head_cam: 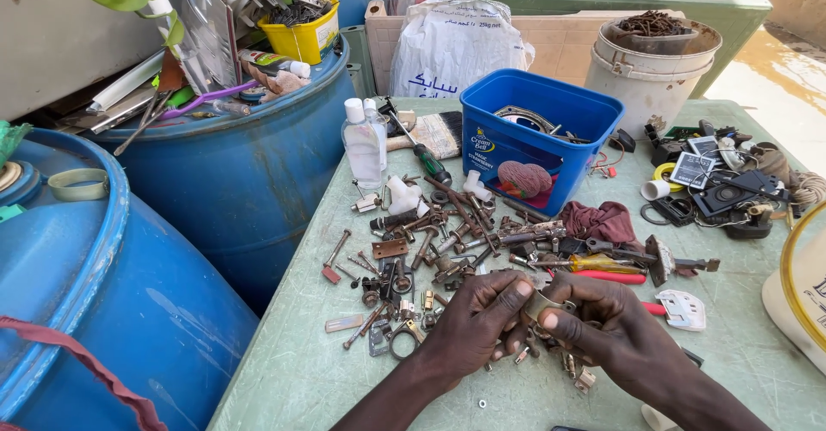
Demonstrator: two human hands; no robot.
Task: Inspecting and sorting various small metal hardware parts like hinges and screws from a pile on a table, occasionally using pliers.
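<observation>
Head view: small metal clip (540, 304) pinched between left hand (471, 323) and right hand (602, 328), fingers closed on it, low over green table (284, 371). Step judged: sorting hardware. Next calls for firm fingertip hold. Pile of rusty bolts (430, 242) just beyond; blue tub (538, 138) farther back.

My green table (284, 371) carries a heap of rusty bolts and hinges (430, 255), a blue plastic tub (538, 134), a clear bottle (361, 147), a maroon rag (602, 222), a red-handled screwdriver (594, 265) and a white bucket (650, 74).
</observation>
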